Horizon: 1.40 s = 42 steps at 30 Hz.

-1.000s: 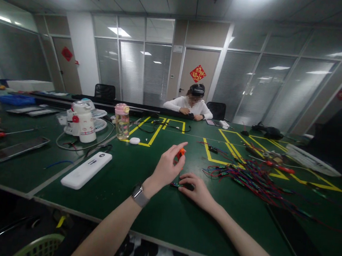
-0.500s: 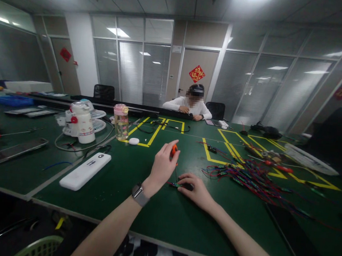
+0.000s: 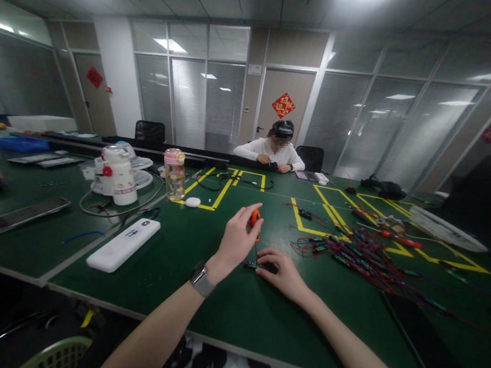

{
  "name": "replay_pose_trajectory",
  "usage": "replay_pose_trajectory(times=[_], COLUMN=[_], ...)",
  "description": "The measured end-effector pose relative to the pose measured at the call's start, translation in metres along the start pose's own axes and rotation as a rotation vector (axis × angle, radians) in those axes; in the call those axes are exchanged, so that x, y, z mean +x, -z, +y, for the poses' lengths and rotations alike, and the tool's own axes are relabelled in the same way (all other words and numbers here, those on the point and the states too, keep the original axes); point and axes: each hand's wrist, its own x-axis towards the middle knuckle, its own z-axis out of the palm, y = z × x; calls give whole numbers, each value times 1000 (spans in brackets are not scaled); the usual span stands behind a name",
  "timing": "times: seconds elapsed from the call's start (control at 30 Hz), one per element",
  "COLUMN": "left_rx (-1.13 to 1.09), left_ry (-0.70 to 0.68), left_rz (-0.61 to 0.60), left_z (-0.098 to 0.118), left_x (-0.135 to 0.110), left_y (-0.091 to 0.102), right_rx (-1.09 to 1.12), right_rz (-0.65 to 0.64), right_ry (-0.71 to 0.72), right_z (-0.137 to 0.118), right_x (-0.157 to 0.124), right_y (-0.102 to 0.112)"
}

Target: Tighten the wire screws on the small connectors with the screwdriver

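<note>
My left hand, with a watch on its wrist, is raised over the green table and closed round the orange handle of a small screwdriver, whose thin shaft points down. My right hand lies on the table just to the right, its fingers pressed on a small black part with coloured wires. The screwdriver's tip sits at that part.
A pile of coloured wired parts lies to the right among yellow tape lines. A white flat device, a pink-lidded bottle and a white jug stand to the left. A person in white sits across the table.
My left hand has turned the orange screwdriver and shifted slightly left then back; my right hand has stayed on the small part. The hands at the far left edge have drawn back.
</note>
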Motion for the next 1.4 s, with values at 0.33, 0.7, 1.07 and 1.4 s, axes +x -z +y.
replay_pose_trajectory(times=[0.33,0.7,1.07,1.4], left_rx=[-13,19,9,33], left_ry=[-1,-27,-17,-18], left_rz=[2,-5,-18,30], left_z=[1,4,6,4], left_x=[0,0,-1,1], left_y=[1,2,3,4], right_rx=[2,-5,-1,-4], right_rz=[-1,-7,-8,-8], right_ry=[-4,-2,-5,-5], right_z=[-1,-2,-4,-4], right_x=[0,0,0,0], right_y=[0,1,2,2])
